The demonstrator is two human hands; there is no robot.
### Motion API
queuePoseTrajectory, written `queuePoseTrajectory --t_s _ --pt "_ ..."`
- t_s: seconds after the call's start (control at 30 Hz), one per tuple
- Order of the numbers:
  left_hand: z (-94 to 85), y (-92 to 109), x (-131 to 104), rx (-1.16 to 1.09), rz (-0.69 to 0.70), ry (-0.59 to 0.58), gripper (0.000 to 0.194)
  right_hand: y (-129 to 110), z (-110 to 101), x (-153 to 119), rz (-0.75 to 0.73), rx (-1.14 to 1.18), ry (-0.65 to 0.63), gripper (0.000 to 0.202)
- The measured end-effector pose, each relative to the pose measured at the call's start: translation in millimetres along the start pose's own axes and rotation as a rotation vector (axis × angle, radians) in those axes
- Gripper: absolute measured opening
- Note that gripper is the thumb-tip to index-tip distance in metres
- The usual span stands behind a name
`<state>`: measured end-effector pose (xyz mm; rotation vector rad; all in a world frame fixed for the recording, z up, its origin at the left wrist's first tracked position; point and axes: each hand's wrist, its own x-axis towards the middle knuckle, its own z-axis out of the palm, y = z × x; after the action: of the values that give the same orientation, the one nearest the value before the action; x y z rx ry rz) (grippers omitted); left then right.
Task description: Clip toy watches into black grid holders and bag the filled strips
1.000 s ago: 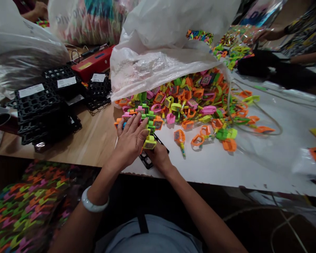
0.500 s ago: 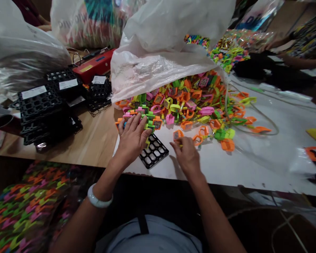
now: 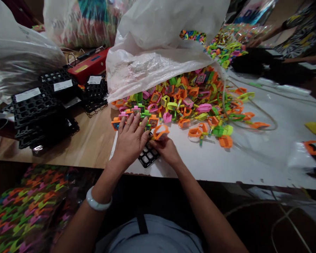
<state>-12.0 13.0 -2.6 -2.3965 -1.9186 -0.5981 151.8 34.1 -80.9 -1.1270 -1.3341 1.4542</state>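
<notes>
A black grid tray [image 3: 146, 157] lies at the table's front edge, its far part filled with toy watches [image 3: 153, 121] in pink, green and orange. Over these rests my left hand [image 3: 130, 142], palm down, fingers stretched out and lying flat on them. My right hand [image 3: 168, 149] is closed on an orange toy watch [image 3: 161, 132], held above the tray's right side just beside my left thumb. My right fingertips are partly hidden. Behind both hands a heap of loose toy watches [image 3: 185, 102] spills from a large white plastic bag [image 3: 147, 66].
Stacked black trays [image 3: 34, 109] with white labels stand at the left, near a red device [image 3: 91, 63]. A thin pale tube [image 3: 276, 121] loops over the table at right. Packed colourful toys [image 3: 23, 211] lie below at left. Another person's arm [image 3: 268, 35] reaches in at the far right.
My right hand has moved left from the loose watches to the tray, bringing an orange toy watch with it. My left hand stays on the filled part.
</notes>
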Motion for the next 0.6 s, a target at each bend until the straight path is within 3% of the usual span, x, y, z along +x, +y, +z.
queuePoseTrajectory --t_s 0.27,0.6 --pt "0.1 3 -1 -0.009 -0.024 0.022 0.051 9 11 2 -0.244 -0.374 0.043 0.016" --pt "0.7 1 0 0.006 -0.028 0.001 0.05 27 8 2 -0.121 -0.314 0.087 0.019"
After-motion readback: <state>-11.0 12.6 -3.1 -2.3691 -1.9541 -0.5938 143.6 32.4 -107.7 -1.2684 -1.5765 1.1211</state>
